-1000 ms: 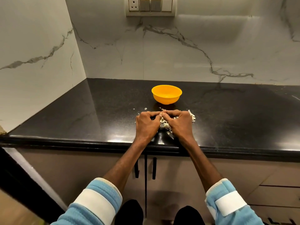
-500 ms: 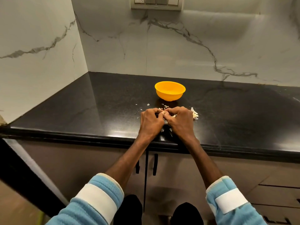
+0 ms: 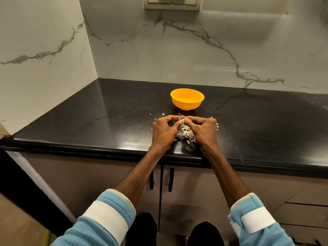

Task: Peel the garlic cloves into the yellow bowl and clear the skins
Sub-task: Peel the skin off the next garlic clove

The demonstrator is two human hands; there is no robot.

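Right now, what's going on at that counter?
A person is peeling garlic by hand. The left hand and right hand meet over the black countertop, each with a pinch grip on a small garlic clove held between the fingertips. A pile of skins lies under and between the hands, with flakes scattered around. The yellow bowl stands just beyond the hands, untouched; whether it holds any cloves cannot be told from this angle.

Left hand and right hand on the garlic clove now wider apart, more skin pile visible.
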